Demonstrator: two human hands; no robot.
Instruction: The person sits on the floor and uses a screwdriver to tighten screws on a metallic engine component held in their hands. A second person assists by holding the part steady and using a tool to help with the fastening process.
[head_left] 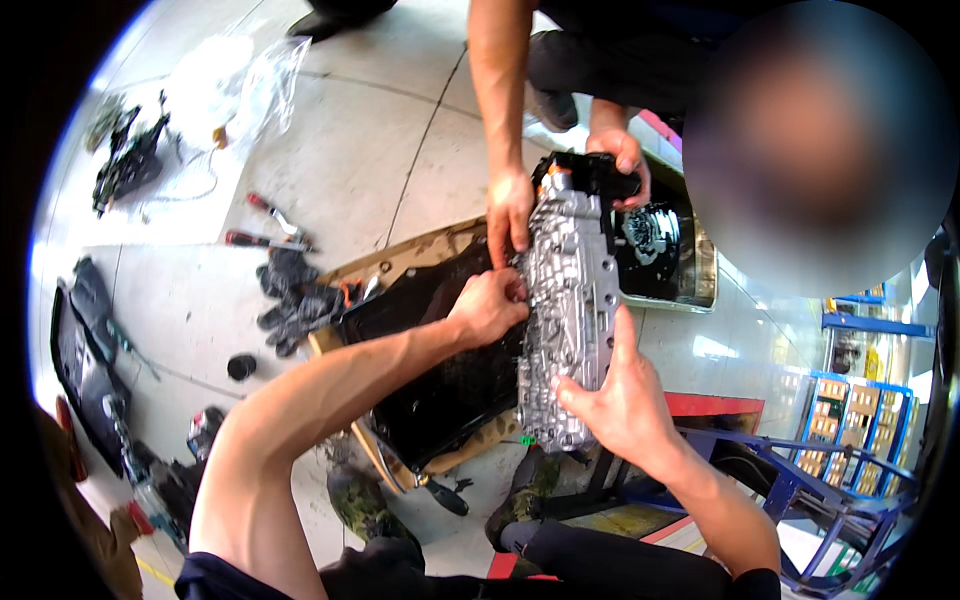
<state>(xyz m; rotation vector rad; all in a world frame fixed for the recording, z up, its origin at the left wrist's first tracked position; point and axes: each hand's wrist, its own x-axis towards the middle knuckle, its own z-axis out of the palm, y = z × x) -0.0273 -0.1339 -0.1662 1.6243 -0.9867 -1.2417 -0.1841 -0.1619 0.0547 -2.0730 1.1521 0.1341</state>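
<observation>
A long silver metal casting, ribbed and channelled, with a black upper end, is held over a black pan lying on cardboard. My left hand is at the casting's left edge, fingers curled closed; what is between them is hidden. My right hand grips the lower right side, thumb on the face and index finger along the edge. A co-worker's hand touches the upper left edge with fingers pointing down; their other hand holds the black end.
An oily metal tray lies behind the casting. Tools, dark gloves, a plastic sheet with black parts, and dark components lie leftward. A blue metal frame and parts bins stand right. The co-worker crouches opposite.
</observation>
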